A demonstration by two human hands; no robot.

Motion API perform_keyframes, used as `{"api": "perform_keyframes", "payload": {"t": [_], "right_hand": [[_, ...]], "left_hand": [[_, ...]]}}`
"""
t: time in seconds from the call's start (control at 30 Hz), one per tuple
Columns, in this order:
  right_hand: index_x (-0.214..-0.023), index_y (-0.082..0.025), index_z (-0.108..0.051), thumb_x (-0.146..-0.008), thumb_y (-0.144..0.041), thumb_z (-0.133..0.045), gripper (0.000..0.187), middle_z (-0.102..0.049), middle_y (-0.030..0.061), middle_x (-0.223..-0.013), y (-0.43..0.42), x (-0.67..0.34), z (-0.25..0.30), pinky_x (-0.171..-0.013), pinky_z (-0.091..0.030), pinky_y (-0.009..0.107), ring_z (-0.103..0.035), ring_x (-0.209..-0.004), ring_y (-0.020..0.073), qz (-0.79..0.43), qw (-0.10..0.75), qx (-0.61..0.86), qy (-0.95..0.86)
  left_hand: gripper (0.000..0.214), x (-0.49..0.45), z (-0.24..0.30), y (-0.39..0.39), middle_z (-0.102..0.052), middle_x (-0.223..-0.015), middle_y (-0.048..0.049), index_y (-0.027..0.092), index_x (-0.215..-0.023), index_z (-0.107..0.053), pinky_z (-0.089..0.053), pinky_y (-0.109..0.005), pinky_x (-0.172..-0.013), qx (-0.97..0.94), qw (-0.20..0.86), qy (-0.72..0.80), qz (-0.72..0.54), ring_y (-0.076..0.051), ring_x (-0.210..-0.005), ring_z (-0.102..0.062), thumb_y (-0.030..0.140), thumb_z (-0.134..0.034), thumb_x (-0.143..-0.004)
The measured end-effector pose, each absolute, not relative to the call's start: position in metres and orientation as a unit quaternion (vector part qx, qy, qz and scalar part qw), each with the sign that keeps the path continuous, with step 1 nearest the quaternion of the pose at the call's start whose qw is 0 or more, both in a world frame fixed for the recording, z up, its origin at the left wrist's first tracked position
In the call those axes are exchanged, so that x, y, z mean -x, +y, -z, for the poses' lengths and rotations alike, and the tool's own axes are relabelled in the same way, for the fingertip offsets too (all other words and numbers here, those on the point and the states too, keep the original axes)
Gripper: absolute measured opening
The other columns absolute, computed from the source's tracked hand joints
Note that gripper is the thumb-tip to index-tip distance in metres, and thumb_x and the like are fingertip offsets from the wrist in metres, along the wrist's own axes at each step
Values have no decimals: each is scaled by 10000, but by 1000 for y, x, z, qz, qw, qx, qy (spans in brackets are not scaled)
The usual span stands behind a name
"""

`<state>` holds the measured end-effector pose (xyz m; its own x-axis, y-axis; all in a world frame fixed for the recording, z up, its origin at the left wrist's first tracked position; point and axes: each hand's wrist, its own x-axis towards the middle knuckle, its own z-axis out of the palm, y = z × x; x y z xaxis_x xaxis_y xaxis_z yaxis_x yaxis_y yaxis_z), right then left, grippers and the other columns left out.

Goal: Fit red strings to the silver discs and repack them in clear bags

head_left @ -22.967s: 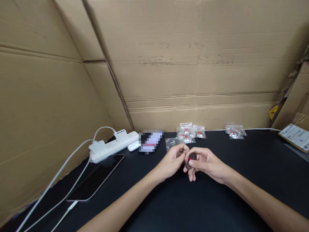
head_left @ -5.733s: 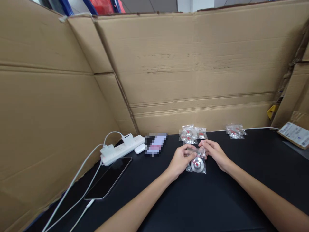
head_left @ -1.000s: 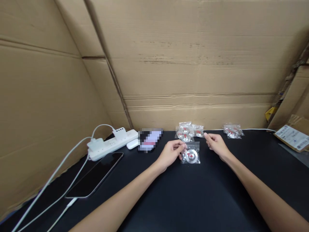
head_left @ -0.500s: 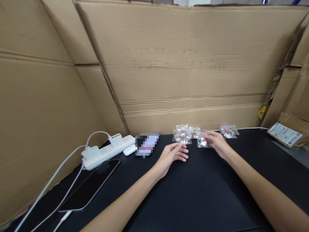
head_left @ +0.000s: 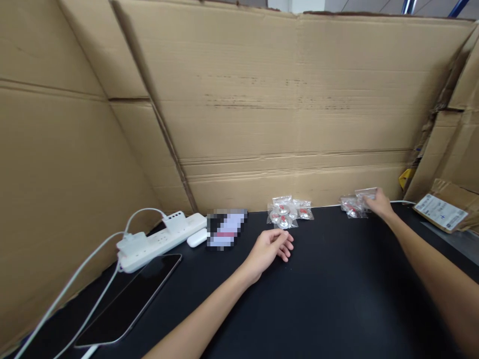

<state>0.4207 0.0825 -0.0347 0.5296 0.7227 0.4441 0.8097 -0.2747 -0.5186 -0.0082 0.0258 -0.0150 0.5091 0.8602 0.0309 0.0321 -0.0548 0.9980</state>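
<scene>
Jutting from right grip (head_left: 378, 203): bag (head_left: 364, 195)

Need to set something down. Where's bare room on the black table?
The widest bare patch of the table lies between the left forearm and the right forearm. A smaller one separates the middle bags from the right bags, where the right hand holds a clear bag. Crowded: at left, around the dark-screened device and power strip; far right, by the parcel.

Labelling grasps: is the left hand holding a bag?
No, the left hand is loosely curled with nothing visible in it, while the right hand grips a bag.
</scene>
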Motion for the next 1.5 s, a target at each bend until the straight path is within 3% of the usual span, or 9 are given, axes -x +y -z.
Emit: {"api": "perform_keyframes", "payload": {"t": [0.17,0.33,0.47,0.73,0.9,1.1,1.27,1.37,1.5], "right_hand": [[-1362,70,-344,-881,-481,-448,739,-552,327,-1195,78,-417,62,-893,-434,463,-539,-1133,398,122,241,807,-525],[-1373,84,-323,-919,-432,-376,690,-547,330,-1159,60,-405,62,-886,-413,487,-523,-1101,402,241,246,772,-534],[-1303,33,-432,-918,-347,-371,544,-552,289,-1141,45,-383,50,-900,-401,488,-505,-1081,385,290,248,726,-573],[-1294,-154,-491,-940,-312,-375,404,-553,176,-1237,40,-279,39,-1013,-380,455,-494,-1182,315,166,276,583,-746],[-1344,-138,-442,-900,-322,-484,483,-513,173,-1341,57,-217,40,-1031,-370,451,-467,-1243,304,103,283,549,-780],[-1106,-155,-597,-863,-216,-516,263,-658,121,-1027,54,-206,37,-893,-443,384,-592,-985,245,41,294,548,-782],[-1008,-192,-600,-857,-169,-488,189,-652,69,-930,17,-189,30,-806,-483,345,-611,-851,203,-26,445,501,-741],[-1043,-218,-601,-834,-165,-523,230,-642,55,-931,-8,-171,22,-774,-494,338,-604,-838,200,-89,457,431,-773],[-1145,-228,-585,-828,-162,-537,327,-622,73,-1059,-21,-159,15,-884,-475,397,-573,-999,229,-101,460,382,-795]], "left_hand": [[347,9,16,27,-627,-706,-61,110,-812,-629,-502,-246,-526,-642,588,352,-345,-126,-570,-593,442,-556,-880],[344,8,16,26,-619,-705,-60,107,-808,-619,-512,-254,-519,-631,593,355,-353,-132,-573,-596,443,-571,-866],[366,7,17,27,-603,-696,-59,107,-810,-612,-514,-260,-492,-620,587,355,-380,-143,-586,-591,468,-570,-855],[280,6,16,28,-606,-717,-60,112,-868,-608,-492,-246,-453,-606,585,361,-400,-151,-596,-599,385,-550,-852],[268,5,19,29,-593,-712,-47,111,-900,-593,-493,-236,-420,-609,572,376,-401,-150,-569,-614,371,-571,-844],[275,7,17,25,-607,-751,-66,112,-895,-582,-478,-243,-354,-602,582,406,-365,-172,-522,-643,383,-588,-848],[341,5,9,12,-670,-911,-135,105,-1013,-599,-595,-352,-624,-557,656,371,-349,-181,-645,-684,416,-596,-874],[375,1,9,4,-669,-1018,-137,123,-1090,-613,-557,-373,-843,-528,713,297,-354,-189,-845,-681,438,-583,-890],[376,1,12,5,-643,-1049,-93,179,-1181,-591,-544,-355,-833,-529,710,262,-384,-177,-902,-642,359,-650,-856]]}}
